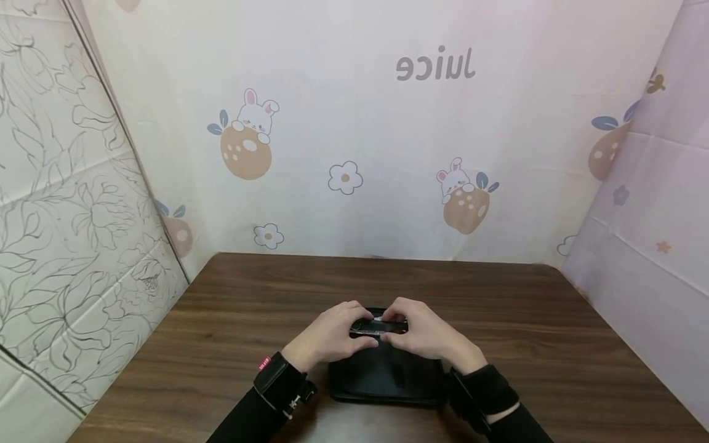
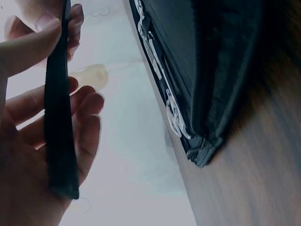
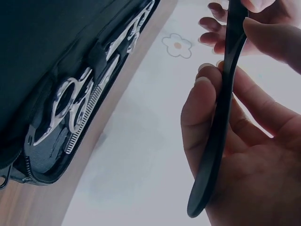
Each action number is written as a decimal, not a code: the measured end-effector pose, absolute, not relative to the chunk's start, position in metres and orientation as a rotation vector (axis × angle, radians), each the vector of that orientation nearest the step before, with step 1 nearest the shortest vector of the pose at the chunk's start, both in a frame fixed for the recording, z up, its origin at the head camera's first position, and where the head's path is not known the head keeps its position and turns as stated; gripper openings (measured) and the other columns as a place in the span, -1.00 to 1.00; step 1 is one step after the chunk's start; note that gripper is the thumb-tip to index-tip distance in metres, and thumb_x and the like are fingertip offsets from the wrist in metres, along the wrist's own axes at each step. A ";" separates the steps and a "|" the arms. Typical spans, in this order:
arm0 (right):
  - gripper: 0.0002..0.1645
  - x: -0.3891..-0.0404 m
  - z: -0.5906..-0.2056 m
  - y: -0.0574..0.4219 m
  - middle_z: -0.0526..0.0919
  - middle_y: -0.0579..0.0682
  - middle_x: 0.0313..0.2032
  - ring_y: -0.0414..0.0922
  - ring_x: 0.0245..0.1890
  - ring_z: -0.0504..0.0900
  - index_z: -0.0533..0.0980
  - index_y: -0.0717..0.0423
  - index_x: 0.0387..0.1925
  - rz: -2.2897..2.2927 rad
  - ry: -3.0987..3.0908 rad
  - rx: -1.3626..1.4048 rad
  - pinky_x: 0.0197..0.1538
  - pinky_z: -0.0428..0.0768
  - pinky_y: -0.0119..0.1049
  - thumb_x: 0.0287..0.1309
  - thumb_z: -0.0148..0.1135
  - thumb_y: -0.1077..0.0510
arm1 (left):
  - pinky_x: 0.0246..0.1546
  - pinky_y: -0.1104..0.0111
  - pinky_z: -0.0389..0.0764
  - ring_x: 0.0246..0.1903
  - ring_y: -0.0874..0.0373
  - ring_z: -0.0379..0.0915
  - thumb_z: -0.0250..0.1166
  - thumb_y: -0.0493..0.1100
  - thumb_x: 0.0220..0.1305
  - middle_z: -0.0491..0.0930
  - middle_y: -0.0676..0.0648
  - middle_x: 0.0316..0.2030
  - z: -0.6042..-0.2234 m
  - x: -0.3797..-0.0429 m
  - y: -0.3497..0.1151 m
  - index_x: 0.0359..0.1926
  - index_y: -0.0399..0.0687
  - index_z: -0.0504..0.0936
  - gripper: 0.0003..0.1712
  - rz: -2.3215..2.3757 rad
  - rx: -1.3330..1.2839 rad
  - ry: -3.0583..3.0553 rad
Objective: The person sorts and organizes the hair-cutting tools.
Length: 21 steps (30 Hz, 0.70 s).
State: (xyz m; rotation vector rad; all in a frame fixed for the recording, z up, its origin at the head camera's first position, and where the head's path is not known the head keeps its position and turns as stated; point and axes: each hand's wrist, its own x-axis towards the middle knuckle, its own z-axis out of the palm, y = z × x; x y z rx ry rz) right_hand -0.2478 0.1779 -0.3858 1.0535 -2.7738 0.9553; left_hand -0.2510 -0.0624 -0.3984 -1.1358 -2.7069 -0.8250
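Note:
Both hands hold a black comb [image 1: 379, 327] level above a black zip case [image 1: 388, 380], in the head view. My left hand [image 1: 335, 332] pinches the comb's left end between thumb and fingers. At its other end, my right hand [image 1: 425, 331] does the same. The left wrist view gives the comb [image 2: 60, 117] edge-on, with fine teeth along one side. Seen from the right wrist, its smooth, slightly curved end [image 3: 214, 146] lies against the right hand's fingers. Inside the unzipped case, silver scissors [image 3: 70, 101] are tucked into loops, a toothed blade [image 3: 89, 106] among them.
The case lies on a dark wooden table [image 1: 221, 344]. Behind it hangs a pale curtain [image 1: 354, 111] printed with rabbits, fruit and flowers. A flower-patterned sheet [image 1: 72, 234] closes the left side, and another pale curtain [image 1: 648, 258] the right.

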 end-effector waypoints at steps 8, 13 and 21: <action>-0.72 -0.244 -0.382 0.177 0.59 -0.14 -0.17 -0.21 -0.20 0.56 0.63 0.07 -0.05 0.980 -2.774 1.068 -0.12 0.60 -0.20 0.27 0.42 0.06 | -0.12 0.40 0.56 -0.16 0.16 0.55 0.43 -0.10 0.32 0.64 -0.03 -0.09 -0.399 -0.250 -0.060 0.08 -0.14 0.66 -0.63 -0.931 -1.206 -2.653; -0.72 -0.245 -0.383 0.177 0.60 -0.16 -0.17 -0.21 -0.20 0.56 0.64 0.06 -0.03 0.970 -2.774 1.078 -0.10 0.60 -0.21 0.27 0.42 0.08 | -0.14 0.40 0.54 -0.18 0.19 0.53 0.44 -0.09 0.31 0.64 0.00 -0.10 -0.399 -0.252 -0.061 0.07 -0.11 0.67 -0.64 -0.925 -1.190 -2.671; -0.51 -0.249 -0.387 0.185 0.62 -0.11 -0.08 -0.09 -0.09 0.63 0.57 0.12 0.14 0.922 -2.828 1.042 -0.03 0.60 -0.14 0.22 0.45 0.05 | -0.06 0.28 0.57 -0.14 0.07 0.57 0.47 -0.10 0.27 0.67 -0.05 -0.11 -0.399 -0.260 -0.073 0.05 -0.16 0.69 -0.63 -0.936 -1.128 -2.676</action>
